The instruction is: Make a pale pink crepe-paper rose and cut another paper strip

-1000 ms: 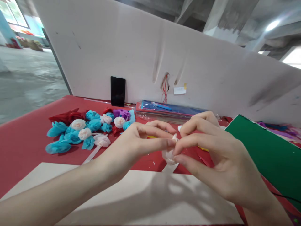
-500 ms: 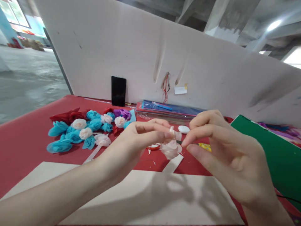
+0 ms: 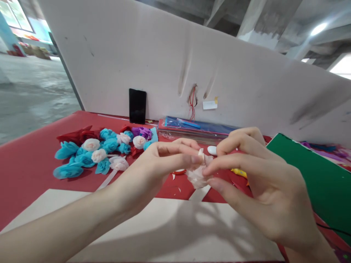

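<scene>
Between my two hands is a pale pink crepe-paper flower (image 3: 196, 179), held above the table with its ruffled petals hanging down. My left hand (image 3: 157, 160) pinches its gathered base between thumb and fingertips. On the other side, my right hand (image 3: 268, 186) has its thumb and index finger closed on the petal edge, the other fingers curled above. A pale paper strip (image 3: 199, 193) lies just beneath the flower. At left lies a heap of finished-looking paper flowers, among them a blue one (image 3: 68, 171), a white one (image 3: 91, 144) and a purple one (image 3: 142, 133).
A white sheet (image 3: 131, 233) covers the front of the red table (image 3: 24, 160). A dark phone (image 3: 137, 106) leans on the white partition (image 3: 153, 54). Wrapped paper sheets (image 3: 192, 126), a white oval object (image 3: 212, 150), a yellow tool (image 3: 239, 172) and a green board (image 3: 301, 175) lie around.
My right hand has moved slightly left, and its thumb and index finger have come onto the flower's petals. The left hand keeps its pinch in nearly the same place.
</scene>
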Available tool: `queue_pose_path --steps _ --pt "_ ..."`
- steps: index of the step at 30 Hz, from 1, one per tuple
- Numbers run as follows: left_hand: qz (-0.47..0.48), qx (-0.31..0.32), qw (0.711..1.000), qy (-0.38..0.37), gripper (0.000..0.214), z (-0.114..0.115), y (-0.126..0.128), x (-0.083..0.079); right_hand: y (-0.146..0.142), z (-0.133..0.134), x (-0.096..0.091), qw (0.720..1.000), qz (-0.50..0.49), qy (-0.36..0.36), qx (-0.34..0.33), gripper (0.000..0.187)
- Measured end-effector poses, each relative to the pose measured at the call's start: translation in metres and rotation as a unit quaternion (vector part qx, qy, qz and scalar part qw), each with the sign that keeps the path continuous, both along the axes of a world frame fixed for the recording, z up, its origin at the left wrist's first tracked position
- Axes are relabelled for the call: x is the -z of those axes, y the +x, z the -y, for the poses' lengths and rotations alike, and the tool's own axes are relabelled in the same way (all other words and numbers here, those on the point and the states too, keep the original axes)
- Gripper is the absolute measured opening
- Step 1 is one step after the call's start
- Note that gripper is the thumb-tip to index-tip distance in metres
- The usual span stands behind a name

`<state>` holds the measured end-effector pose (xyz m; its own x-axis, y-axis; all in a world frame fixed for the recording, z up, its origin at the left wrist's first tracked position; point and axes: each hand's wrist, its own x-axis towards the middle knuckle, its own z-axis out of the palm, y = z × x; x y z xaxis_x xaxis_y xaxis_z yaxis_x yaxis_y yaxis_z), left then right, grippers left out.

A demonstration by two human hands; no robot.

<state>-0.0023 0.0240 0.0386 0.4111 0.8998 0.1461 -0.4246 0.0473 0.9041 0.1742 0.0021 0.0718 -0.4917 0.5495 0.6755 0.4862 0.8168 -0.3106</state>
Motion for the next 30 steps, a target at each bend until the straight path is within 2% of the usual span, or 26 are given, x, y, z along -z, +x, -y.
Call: queue_pose_path --steps 7,13,20,30 --pt "-0.009 -0.009 1.0 -0.003 0.011 0.003 -0.0011 -0.0011 0.0001 0.0001 0.0018 0.999 -0.012 -0.029 0.006 0.013" --pt "0.016 -0.036 0.999 0.014 0.013 0.0034 -0.0009 -0.0018 -0.0008 0.0016 0.0011 0.999 0.006 0.023 0.028 0.011" --pt "-0.013 -0.043 0.999 0.019 0.016 0.0018 0.0005 -0.0026 -0.003 0.0032 0.0007 0.999 -0.004 0.027 0.022 0.012" --pt "-0.015 -0.021 0.999 0.019 0.018 0.0047 -0.0011 -0.0019 -0.0034 0.0037 0.0015 1.0 -0.004 0.0 0.011 0.013"
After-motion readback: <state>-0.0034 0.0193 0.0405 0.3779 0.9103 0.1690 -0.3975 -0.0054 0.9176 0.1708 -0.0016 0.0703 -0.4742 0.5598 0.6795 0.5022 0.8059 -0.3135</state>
